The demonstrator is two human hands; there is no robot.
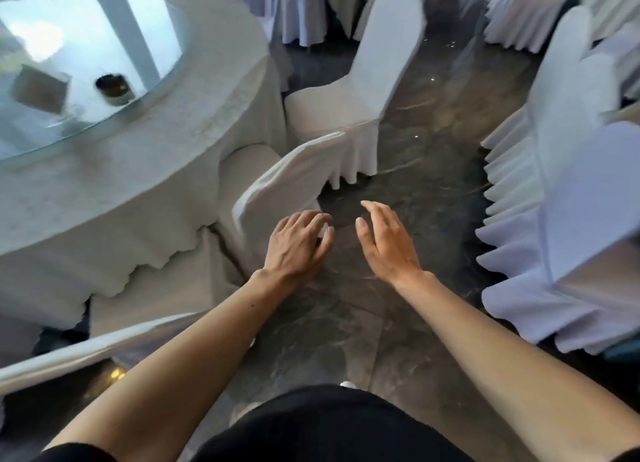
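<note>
We reach for the covered chair (287, 174), tucked against the table (138, 191), likely to pull it out. Our left hand (298, 243) has its fingers loosely bent at the chair back, gripping nothing. Our right hand (384, 243) is spread, empty.

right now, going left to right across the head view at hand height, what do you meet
round table's white cloth → left hand → right hand → ruffled white chair cover
</note>
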